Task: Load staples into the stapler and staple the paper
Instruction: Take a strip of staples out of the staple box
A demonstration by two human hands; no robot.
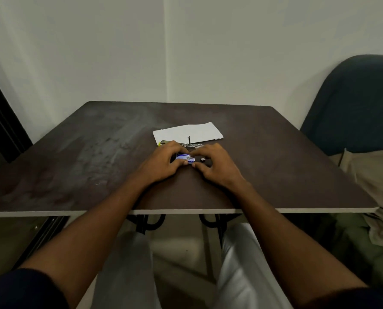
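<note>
Over the near edge of the dark brown laminate bench (74,152) both forearms reach forward, and the two hands meet close together so that small work can be done between them. The left hand (163,162) has its fingers curled round a small blue and white cardboard staple box (185,158), holding it low over the bench top. The right hand (217,166) closes narrowly on the box's right end, its thumb at the lower corner. I judge that one hand steadies the box while the other works the flap or draws out a strip, though the opening itself is hidden. Just inside the right hand's curled fingers lies a tiny dark block (202,159). It may be a piece of staples, but it is too small to tell.

Just beyond the knuckles of both hands lies the silver metal stapler (192,146), partly hidden, with a thin dark part standing upright. It looks opened and ready to load, and it is placed within easy reach. A yellow-green tip shows past the left hand's knuckles. Farther off, touching or just behind the stapler, a white sheet of paper (188,132) lies flat on the bench, not yet stapled. Well to the right of the right hand, off the bench, stands a dark blue padded chair (353,103).
</note>
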